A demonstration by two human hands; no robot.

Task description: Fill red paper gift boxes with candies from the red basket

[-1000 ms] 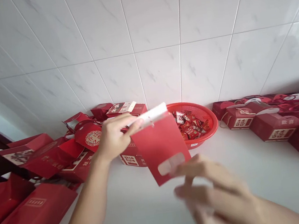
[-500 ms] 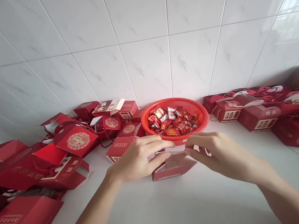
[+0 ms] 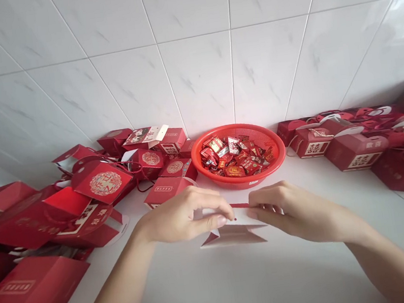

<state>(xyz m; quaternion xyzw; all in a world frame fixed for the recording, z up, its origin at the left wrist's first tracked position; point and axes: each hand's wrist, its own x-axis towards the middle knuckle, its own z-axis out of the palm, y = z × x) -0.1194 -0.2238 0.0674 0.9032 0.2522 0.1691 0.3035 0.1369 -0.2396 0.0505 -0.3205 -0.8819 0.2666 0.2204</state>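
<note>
Between my two hands is a small red and white paper gift box [image 3: 235, 234], with a pale flap turned toward me and a red edge along its top. My left hand [image 3: 190, 215] pinches the flap's left side between thumb and fingers. On the other side, my right hand [image 3: 287, 210] grips the upper right corner, its fingers curled together. The hands cover parts of the box. Just behind it stands a red plastic basket [image 3: 242, 182] holding many wrapped candies [image 3: 238, 159], mostly red.
Red gift boxes [image 3: 104, 182] lie heaped on the left, some tipped over. On the right, closed boxes with cord handles [image 3: 356, 151] stand in rows against the tiled wall [image 3: 200, 82]. A larger red box [image 3: 34, 290] sits at the near left of the white counter [image 3: 220, 288].
The box between my hands has turned; its pale flap now faces me where a red side showed before. The camera view has shifted slightly. Both hands remain on the box.
</note>
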